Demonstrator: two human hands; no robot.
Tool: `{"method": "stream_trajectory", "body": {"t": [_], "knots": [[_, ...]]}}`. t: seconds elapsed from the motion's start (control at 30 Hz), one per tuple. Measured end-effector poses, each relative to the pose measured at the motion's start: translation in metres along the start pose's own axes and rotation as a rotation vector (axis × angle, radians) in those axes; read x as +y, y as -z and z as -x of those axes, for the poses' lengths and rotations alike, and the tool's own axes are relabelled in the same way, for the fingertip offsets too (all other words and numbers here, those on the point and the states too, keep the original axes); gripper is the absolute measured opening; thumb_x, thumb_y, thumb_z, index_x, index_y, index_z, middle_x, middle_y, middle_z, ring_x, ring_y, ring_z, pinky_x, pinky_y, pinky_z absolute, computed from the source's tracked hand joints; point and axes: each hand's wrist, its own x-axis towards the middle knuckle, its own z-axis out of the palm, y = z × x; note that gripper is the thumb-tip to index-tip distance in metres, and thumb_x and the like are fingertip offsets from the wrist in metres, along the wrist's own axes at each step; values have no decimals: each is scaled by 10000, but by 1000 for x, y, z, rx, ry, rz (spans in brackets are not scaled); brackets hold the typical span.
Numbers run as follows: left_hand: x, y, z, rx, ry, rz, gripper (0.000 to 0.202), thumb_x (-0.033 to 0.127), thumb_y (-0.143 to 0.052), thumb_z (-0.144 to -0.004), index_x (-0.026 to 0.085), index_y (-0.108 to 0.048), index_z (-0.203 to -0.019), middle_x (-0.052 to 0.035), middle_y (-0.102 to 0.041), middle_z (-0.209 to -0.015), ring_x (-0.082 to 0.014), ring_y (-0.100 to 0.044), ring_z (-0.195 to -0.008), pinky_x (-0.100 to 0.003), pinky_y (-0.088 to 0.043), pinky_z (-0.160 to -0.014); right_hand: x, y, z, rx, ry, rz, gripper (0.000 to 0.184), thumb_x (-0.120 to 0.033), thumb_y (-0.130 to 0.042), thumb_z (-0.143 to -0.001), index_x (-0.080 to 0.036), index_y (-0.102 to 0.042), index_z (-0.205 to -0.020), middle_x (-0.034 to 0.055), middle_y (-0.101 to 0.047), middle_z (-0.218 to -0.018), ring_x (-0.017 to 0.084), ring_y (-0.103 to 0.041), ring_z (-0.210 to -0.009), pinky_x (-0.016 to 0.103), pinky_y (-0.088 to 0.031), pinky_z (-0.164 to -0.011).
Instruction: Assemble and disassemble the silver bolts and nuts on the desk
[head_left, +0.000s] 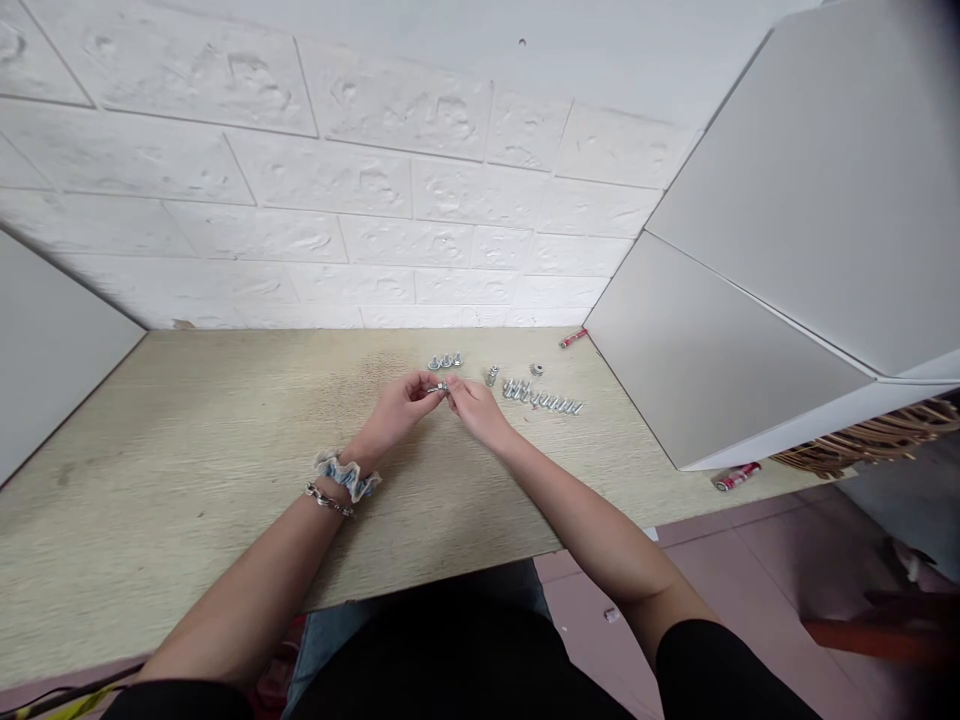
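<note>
My left hand [405, 404] and my right hand [475, 412] meet over the middle of the table. Between their fingertips is a small silver bolt [441, 388], with what looks like a nut or washer on it. Both hands are closed on this piece, and the fingers cover part of it. Just beyond them, three silver bolts [446, 361] stand on their heads in a short row. To the right of my right hand lie several more bolts [551, 402] in a line. A small stack of metal nuts [491, 376] and a little pile of washers [537, 370] sit behind that line.
The wooden tabletop [187, 450] ends at a white brick-patterned wall [375, 190]. Pale panels rise at the left [52, 350] and right [720, 350]. One red battery-like cylinder [574, 338] lies in the back right corner, another [739, 476] near the right panel's front end.
</note>
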Motion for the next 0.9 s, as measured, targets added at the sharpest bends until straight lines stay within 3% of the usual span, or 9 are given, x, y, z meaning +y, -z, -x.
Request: {"method": "stream_trajectory", "body": {"t": [0.17, 0.27, 0.43, 0.57, 0.7, 0.83, 0.9], "knots": [[0, 1, 0, 7, 26, -71, 229, 350, -610, -714, 148, -566, -811, -8, -581, -741, -125, -517, -673, -262, -393, -635, -1, 2, 1, 60, 22, -2, 30, -202, -400, -749, -213, -413, -725, -56, -409, -599, 117, -400, -590, 239, -308, -586], [-1, 0, 1, -6, 18, -71, 209, 332, -608, -716, 150, -559, -807, -1, -574, -734, -118, -513, -663, -257, -391, -628, -2, 3, 1, 75, 19, -2, 40, -193, -383, -758, -217, -394, -728, -57, -405, -594, 117, -398, -584, 237, -309, -580], [-6, -2, 0, -10, -9, -2, 224, 312, -632, -693, 153, -556, -831, -18, -597, -798, -132, -545, -742, -278, -423, -717, 0, 3, 1, 15, -12, 78, 413, -480, -307, -863, -187, -463, -616, -9, -500, -614, 137, -467, -639, 260, -337, -614], [-5, -1, 0, -23, 2, -15, 240, 328, -630, -698, 150, -560, -843, -31, -607, -820, -142, -551, -764, -291, -427, -739, 4, 1, 0, 1, -18, 110, 478, -530, -289, -863, -177, -527, -647, 13, -536, -626, 153, -493, -654, 270, -348, -625], [-2, -1, 1, -16, 14, -63, 244, 348, -617, -700, 150, -567, -832, -25, -599, -792, -140, -544, -736, -283, -424, -707, 5, 0, 0, 19, 35, 119, 326, -395, -315, -861, -199, -507, -686, 3, -527, -675, 155, -479, -698, 277, -351, -669], [3, -2, 3, -32, 34, -94, 231, 346, -612, -701, 146, -570, -809, -26, -601, -769, -141, -544, -712, -279, -420, -676, 1, 3, 0, 55, 52, 73, 67, -171, -372, -730, -218, -387, -686, -36, -430, -628, 141, -422, -653, 262, -339, -642], [5, -3, 4, -24, 40, -107, 229, 341, -612, -703, 145, -569, -814, -28, -605, -772, -143, -548, -711, -279, -419, -669, -1, 4, 0, 70, 54, 16, 103, -123, -369, -676, -222, -359, -706, -42, -416, -638, 136, -412, -641, 252, -330, -617]]}}
